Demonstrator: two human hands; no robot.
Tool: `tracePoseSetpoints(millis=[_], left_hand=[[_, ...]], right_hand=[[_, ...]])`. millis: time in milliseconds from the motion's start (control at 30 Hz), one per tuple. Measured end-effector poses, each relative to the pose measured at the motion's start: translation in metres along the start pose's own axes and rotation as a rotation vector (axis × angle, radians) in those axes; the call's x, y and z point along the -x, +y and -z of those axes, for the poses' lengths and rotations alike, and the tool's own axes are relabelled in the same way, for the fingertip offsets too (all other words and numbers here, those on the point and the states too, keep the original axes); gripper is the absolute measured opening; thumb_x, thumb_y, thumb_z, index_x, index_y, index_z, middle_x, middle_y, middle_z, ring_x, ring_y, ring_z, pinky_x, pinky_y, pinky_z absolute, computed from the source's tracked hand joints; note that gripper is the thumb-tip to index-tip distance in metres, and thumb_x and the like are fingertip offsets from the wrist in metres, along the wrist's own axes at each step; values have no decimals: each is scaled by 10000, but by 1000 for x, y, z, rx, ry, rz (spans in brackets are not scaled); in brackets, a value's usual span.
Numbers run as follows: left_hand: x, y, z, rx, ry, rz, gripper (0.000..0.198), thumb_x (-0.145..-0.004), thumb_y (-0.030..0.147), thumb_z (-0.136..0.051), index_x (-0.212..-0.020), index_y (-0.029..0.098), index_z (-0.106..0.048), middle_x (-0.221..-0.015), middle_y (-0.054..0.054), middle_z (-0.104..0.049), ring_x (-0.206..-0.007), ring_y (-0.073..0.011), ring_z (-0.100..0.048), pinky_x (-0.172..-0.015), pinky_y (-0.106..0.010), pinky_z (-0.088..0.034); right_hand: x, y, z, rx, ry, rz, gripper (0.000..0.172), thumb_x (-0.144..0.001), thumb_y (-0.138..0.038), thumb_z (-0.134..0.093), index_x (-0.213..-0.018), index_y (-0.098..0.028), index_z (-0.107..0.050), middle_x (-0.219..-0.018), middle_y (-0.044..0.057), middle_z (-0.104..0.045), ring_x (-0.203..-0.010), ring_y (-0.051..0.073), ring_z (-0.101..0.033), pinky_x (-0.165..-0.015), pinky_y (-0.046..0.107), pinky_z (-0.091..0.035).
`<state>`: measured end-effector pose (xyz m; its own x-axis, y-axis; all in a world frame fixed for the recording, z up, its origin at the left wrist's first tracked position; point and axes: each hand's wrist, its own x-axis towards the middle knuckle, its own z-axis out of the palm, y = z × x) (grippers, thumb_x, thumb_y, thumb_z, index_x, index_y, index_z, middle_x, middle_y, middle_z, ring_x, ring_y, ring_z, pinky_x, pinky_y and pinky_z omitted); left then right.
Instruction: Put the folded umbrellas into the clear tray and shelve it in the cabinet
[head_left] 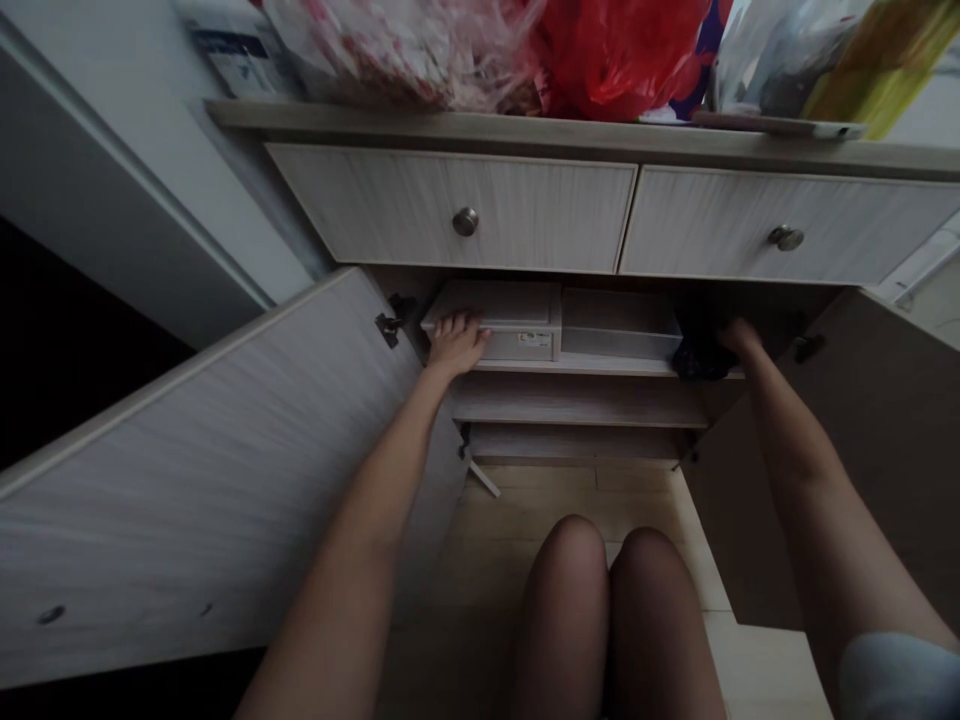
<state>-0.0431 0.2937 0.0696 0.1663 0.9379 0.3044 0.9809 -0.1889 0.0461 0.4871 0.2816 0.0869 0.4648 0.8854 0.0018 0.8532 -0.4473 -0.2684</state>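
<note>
My left hand [456, 343] rests on the front left corner of a pale storage box [495, 303] with a small label, on the cabinet's upper shelf. Its fingers lie spread over the box's top edge. To the right of that box sits a second, greyish see-through box [619, 325]. My right hand [740, 337] reaches into the shelf's right end, against a dark, crumpled bag-like bundle [701, 340]. Shadow and the bundle hide its fingers, so I cannot see whether they grip it.
The left door [247, 460] and right door [862, 450] stand swung out on either side. Lower shelves [585, 400] lie beneath the boxes. Two knobbed drawers [420, 205] are above. On the countertop [450, 125] stand plastic bags, including a red bag [615, 60], and a flat device [780, 124].
</note>
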Motion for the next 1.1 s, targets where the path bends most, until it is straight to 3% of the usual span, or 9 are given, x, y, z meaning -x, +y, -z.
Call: tracePoseSetpoints(millis=[67, 267, 433, 633, 833, 900, 967, 1033, 1100], left_hand=[[0, 0, 0, -3, 4, 3, 599, -991, 428, -243, -1493, 160, -427, -1526, -173, -447, -1419, -363, -375, -1163, -543, -267], [0, -1, -1, -15, 8, 5, 598, -993, 451, -245, -1484, 171, -439, -1529, -162, -447, -1424, -352, -375, -1170, -522, -265], [0, -1, 0, -26, -6, 3, 606, -994, 443, -233, -1494, 160, -425, -1516, -174, -455, -1425, -347, -375, -1178, -516, -250], [1, 0, 2, -10, 0, -5, 600, -989, 437, -236, -1488, 166, -430, -1529, -181, -441, -1423, -353, -377, -1161, -541, -273], [-4, -3, 3, 8, -44, 1, 612, -989, 436, -244, -1505, 153, -410, -1543, -186, -429, -1446, -360, -356, -1177, -555, -256], [-5, -2, 4, 23, -56, -2, 619, -986, 436, -253, -1522, 155, -386, -1571, -177, -397, -1478, -357, -310, -1192, -569, -226], [1, 3, 10, 36, 0, -13, 643, -984, 439, -262, -1552, 144, -324, -1617, -170, -319, -1526, -355, -195, -1210, -590, -170], [17, 11, 18, 63, 144, -5, 662, -989, 430, -243, -1583, 137, -232, -1649, -163, -244, -1549, -330, -105, -1223, -598, -127], [50, 19, 29, 119, 305, 28, 656, -996, 398, -188, -1602, 151, -138, -1648, -153, -251, -1552, -279, -127, -1236, -575, -133]], right_hand=[[6, 4, -8, -1, 0, 49, 595, -1008, -468, -353, -1460, -114, -506, -1354, 259, -570, -1266, 392, -548, -984, 517, -476], [50, -7, -44, 115, 11, 167, 827, -878, -779, -388, -1564, -321, -341, -1630, 185, -223, -1340, 496, -436, -1018, 656, -411], [46, -1, -53, 233, -3, 229, 741, -915, -628, -463, -1570, -305, -333, -1600, 189, -286, -1303, 448, -485, -986, 561, -477], [30, 7, -55, 282, 101, 194, 651, -952, -518, -398, -1560, -289, -347, -1574, 206, -335, -1295, 444, -477, -988, 579, -430], [39, 0, -65, 204, 192, 186, 689, -975, -515, -316, -1564, -157, -326, -1601, 244, -253, -1428, 469, -286, -1083, 658, -294], [55, -5, -58, 150, 274, 243, 685, -984, -504, -261, -1567, -146, -303, -1612, 230, -229, -1477, 433, -201, -1115, 683, -233], [85, -5, -44, 71, 340, 313, 674, -982, -464, -221, -1585, -165, -249, -1604, 211, -253, -1487, 388, -215, -1137, 674, -227], [127, 6, -27, -7, 364, 373, 703, -963, -452, -209, -1617, -208, -129, -1598, 192, -273, -1470, 371, -276, -1141, 668, -258], [174, 31, -10, -57, 426, 412, 738, -935, -504, -202, -1612, -332, 39, -1631, 115, -227, -1472, 384, -270, -1121, 709, -274]])
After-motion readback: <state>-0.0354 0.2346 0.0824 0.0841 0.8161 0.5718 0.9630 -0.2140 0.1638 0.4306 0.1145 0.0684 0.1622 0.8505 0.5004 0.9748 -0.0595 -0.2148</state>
